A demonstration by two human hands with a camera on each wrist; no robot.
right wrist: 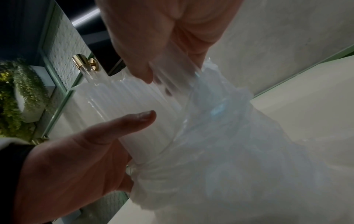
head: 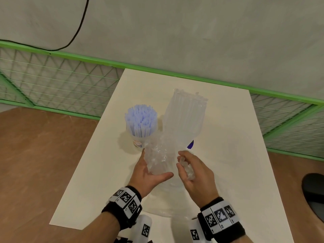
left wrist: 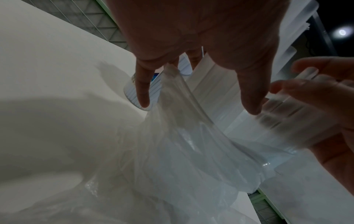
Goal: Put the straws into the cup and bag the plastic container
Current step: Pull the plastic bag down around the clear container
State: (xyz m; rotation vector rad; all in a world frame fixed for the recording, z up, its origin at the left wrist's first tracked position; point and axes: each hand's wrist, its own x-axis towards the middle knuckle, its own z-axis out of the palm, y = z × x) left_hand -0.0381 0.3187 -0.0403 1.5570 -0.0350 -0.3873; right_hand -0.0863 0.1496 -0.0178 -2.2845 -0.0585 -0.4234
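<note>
The counter (head: 219,137) is a smooth, matt, off-white board. On it, the bag (head: 157,155) is thin clear plastic film, crumpled and glossy where it catches light. The plastic container (head: 185,116) is a ribbed, translucent, frosted-looking plastic. The straws (head: 141,120) look like pale blue-white plastic with a dull finish. They stand in the cup (head: 137,142), which has a printed outer surface. My wristbands (head: 220,218) are black cloth bearing matt printed marker tiles.
</note>
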